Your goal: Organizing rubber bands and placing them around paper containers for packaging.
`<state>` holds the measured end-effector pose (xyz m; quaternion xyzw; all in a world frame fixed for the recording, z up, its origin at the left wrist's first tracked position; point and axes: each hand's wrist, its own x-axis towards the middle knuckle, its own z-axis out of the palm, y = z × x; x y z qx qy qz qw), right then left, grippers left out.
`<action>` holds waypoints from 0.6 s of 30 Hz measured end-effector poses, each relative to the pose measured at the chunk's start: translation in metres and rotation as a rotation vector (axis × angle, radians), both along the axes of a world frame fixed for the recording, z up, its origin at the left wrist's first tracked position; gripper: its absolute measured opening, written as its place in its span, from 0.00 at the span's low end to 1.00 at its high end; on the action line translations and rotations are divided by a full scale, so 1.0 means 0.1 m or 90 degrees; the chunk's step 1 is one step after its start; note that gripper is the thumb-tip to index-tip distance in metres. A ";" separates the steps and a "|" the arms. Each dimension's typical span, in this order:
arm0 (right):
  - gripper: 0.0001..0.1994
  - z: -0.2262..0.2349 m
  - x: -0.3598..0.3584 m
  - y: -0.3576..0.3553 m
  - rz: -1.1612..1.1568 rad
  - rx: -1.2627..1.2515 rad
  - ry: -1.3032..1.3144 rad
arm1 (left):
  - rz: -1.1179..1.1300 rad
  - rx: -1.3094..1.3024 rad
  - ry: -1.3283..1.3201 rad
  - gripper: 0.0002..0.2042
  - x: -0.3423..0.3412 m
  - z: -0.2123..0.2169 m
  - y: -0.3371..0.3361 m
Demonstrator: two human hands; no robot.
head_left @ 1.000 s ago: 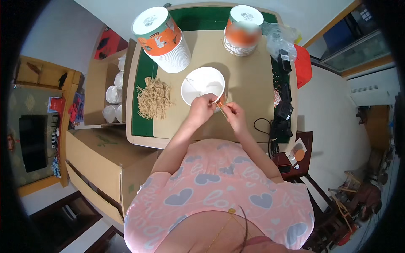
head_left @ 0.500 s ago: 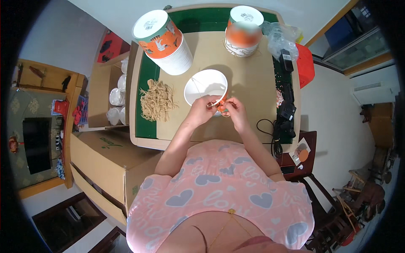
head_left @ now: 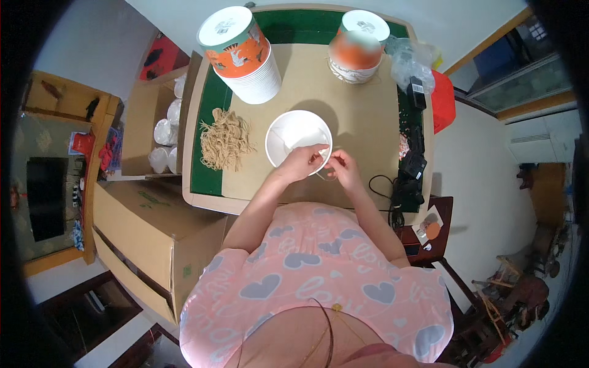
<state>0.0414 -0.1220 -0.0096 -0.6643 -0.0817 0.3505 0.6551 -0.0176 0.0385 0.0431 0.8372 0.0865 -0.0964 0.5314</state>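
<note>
Hands, left hand (head_left: 302,162) and right hand (head_left: 343,168), pinch together at white bowl (head_left: 288,132) rim.

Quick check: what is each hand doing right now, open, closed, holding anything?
Left hand: closed on the rim of the white paper bowl.
Right hand: fingers pinched on a thin string beside the bowl.

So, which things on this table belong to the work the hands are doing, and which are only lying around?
In use:
- left hand on the rim of the white paper bowl
- right hand pinching a thin string

Lying about:
- pile of tan strings
- two stacks of orange-and-white bowls
- black chargers and cable
- cardboard boxes
</note>
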 end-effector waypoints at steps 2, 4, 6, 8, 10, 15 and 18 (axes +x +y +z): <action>0.05 0.00 0.00 -0.02 0.003 -0.004 0.003 | 0.008 0.032 -0.013 0.17 -0.01 -0.05 -0.03; 0.05 0.02 0.00 -0.03 0.014 -0.012 -0.003 | 0.017 0.081 -0.098 0.11 -0.03 -0.14 -0.05; 0.06 0.02 0.00 -0.03 0.029 -0.023 -0.006 | 0.012 0.129 -0.090 0.08 -0.02 -0.17 -0.06; 0.06 0.00 0.02 -0.04 0.046 -0.032 -0.009 | 0.010 0.179 -0.082 0.05 -0.01 -0.16 -0.06; 0.06 -0.05 0.05 -0.04 0.082 -0.042 0.030 | 0.009 0.184 -0.067 0.04 -0.01 -0.17 -0.04; 0.07 0.11 -0.02 -0.06 -0.012 -0.066 -0.195 | 0.146 0.007 -0.143 0.03 -0.08 -0.21 0.04; 0.08 0.49 0.00 0.03 -0.026 -0.137 -0.463 | 0.148 -0.021 -0.170 0.04 -0.11 -0.20 0.06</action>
